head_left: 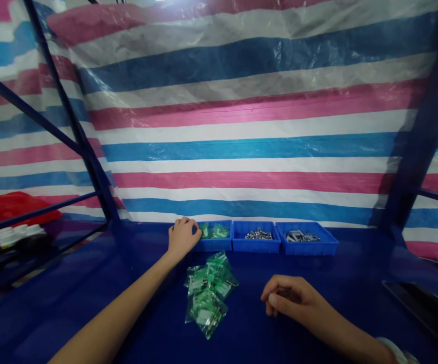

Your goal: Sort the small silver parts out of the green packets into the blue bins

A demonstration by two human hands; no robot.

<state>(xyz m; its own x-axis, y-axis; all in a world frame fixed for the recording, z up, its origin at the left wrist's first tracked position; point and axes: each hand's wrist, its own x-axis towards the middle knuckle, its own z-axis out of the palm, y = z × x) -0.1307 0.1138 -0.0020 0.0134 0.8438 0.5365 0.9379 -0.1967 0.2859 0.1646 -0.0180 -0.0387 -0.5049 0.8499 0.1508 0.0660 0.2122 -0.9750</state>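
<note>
Blue tray [215, 246] touches left hand [183, 236], grip unclear; right hand [291, 298] grip curled shut.

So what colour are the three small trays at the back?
The trays are blue; head view.

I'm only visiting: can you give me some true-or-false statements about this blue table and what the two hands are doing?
1. The left hand is at the leftmost blue tray. True.
2. Four blue trays stand in the row. False: three.
3. A pile of green packets lies on the table between the hands. True.
4. The right hand lies flat and open. False: its fingers are curled.
5. The middle tray holds green packets. False: small metal parts.
</note>
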